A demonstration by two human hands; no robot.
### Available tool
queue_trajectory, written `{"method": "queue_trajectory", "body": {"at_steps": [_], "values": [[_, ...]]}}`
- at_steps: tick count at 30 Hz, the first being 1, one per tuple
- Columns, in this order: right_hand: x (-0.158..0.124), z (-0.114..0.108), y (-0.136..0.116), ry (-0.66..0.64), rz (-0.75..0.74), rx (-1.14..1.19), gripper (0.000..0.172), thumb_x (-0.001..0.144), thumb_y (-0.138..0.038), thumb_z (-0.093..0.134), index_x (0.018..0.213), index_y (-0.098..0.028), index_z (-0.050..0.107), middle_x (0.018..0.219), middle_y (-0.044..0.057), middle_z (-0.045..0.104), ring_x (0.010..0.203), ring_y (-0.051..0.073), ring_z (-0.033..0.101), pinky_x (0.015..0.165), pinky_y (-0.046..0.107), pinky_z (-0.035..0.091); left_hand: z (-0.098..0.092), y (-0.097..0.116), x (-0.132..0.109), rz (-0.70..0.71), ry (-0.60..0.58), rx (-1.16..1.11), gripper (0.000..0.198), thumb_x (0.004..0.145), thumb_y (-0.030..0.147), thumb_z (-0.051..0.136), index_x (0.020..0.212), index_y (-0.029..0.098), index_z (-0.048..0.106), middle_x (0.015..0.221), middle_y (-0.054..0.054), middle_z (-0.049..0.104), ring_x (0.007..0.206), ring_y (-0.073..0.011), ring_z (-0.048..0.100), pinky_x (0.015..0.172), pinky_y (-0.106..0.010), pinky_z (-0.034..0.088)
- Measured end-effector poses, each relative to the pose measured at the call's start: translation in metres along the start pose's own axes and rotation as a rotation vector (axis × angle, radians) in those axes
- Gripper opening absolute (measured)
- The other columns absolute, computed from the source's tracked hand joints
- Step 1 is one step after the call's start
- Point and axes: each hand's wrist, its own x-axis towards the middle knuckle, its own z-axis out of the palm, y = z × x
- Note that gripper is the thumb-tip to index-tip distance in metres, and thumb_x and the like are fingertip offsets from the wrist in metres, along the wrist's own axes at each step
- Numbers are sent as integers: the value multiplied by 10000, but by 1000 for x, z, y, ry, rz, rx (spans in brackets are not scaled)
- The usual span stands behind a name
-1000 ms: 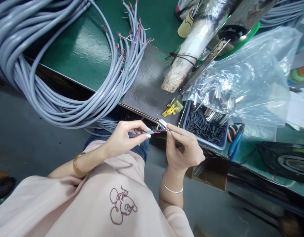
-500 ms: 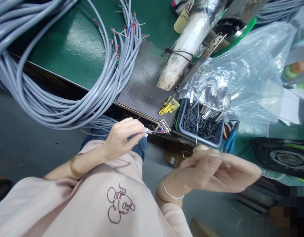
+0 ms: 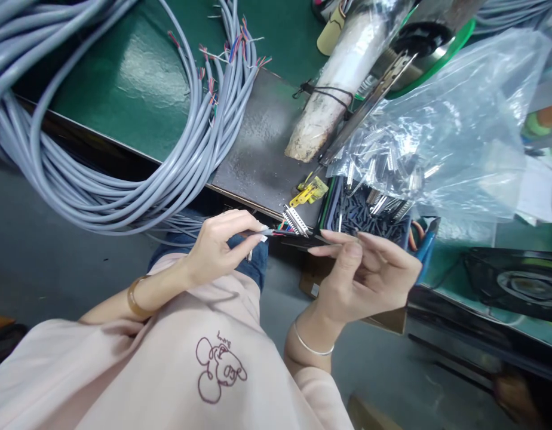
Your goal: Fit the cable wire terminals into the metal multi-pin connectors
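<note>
My left hand (image 3: 222,243) pinches the end of a grey cable (image 3: 267,232). Coloured wires lead from that end into a metal multi-pin connector (image 3: 296,220), which sticks out past the fingertips just off the bench edge. To the connector's right is my right hand (image 3: 368,272), thumb bent in against the fingers and fingertips pointing at the connector without touching it. Whatever lies between thumb and fingers is too thin and hidden to make out. A thin pale strand (image 3: 340,212) runs down behind these fingers.
A plastic bin (image 3: 365,218) of small black parts and connectors stands right, partly under a clear bag (image 3: 464,119). Blue-handled pliers (image 3: 428,242) lie beside it. A yellow tool (image 3: 305,194), wrapped bar (image 3: 334,95) and green-rimmed spool (image 3: 459,48) sit farther back. Coiled grey cables (image 3: 123,197) fill the left.
My right hand has swung left and slightly up, closer to the connector, with its fingers now pointing at it. The connector has tilted and risen slightly; my left hand keeps its hold.
</note>
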Motion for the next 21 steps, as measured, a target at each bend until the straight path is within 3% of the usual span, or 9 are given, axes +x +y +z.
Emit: {"method": "queue_trajectory", "body": {"at_steps": [3,11,15,17,19,21], "values": [[-3,1,2,8,27,33,103,908,-177,700,969,-199,620,829,-26,774,610,143,743,505,252,599,0,-1,0,-23,8,-8,78,916,180,637,866,170,695,767,-39,734,728,-154,665,707,-277,521],[3,5,11,149,-88,65,127,922,-260,708,951,-201,600,727,-43,741,571,145,725,518,272,611,-5,5,-1,16,-129,-49,31,857,152,691,846,159,719,854,-68,785,794,-161,718,770,-282,567],[5,12,14,195,-72,24,143,919,-284,711,921,-204,592,691,-57,715,559,146,724,559,288,630,-18,1,12,17,100,137,85,899,192,663,836,169,715,742,-24,722,647,-122,629,640,-249,506],[7,13,16,165,-43,28,138,916,-272,708,909,-209,585,674,-66,696,545,142,717,549,279,620,-29,-10,27,56,276,333,82,917,206,653,865,179,711,797,-28,719,720,-140,639,713,-272,510],[8,6,17,161,-47,16,139,904,-275,719,905,-219,592,642,-75,654,486,127,669,431,239,527,-40,-25,46,60,380,473,88,915,263,688,946,182,703,928,-58,722,884,-183,656,831,-305,512],[8,-11,17,116,-56,-31,134,909,-325,708,900,-240,605,584,-84,568,414,107,566,350,236,386,-49,-40,62,60,404,532,188,903,331,720,970,161,678,995,-76,712,950,-201,632,865,-310,504]]}}
